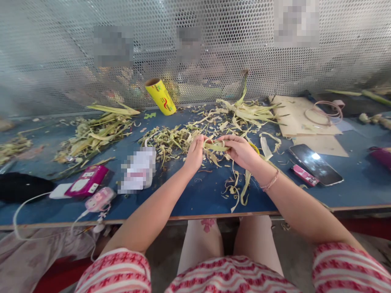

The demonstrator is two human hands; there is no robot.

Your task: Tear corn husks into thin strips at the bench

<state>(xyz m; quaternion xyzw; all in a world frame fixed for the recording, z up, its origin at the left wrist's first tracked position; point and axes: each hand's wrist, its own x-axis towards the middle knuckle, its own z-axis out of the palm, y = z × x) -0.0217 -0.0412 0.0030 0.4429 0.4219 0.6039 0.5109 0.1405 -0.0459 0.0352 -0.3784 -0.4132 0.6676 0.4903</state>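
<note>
Between my two hands stretches a pale green leaf strip [216, 145], curled at its ends. My left hand [194, 154] has its fingers closed on the left end, thumb upward. The other end is pinched by my right hand [241, 151], its fingertips bent around the strip. A yellow curved thing [254, 148] shows just behind my right hand, mostly hidden. Under and beyond the hands lies a pile of curled leaf scraps [174, 142]. A bundle of long leaves [249, 110] rests behind my right hand, and a few loose strips [247, 187] lie near the table edge.
A yellow cardboard tube [161, 97] leans at the mesh wall [214, 49]. More leaves [100, 130] lie left, near a magenta box [87, 180], a pink charger [100, 199] and a white pack [139, 169]. Right are a phone [316, 164], a pink box [304, 175] and cardboard [293, 118].
</note>
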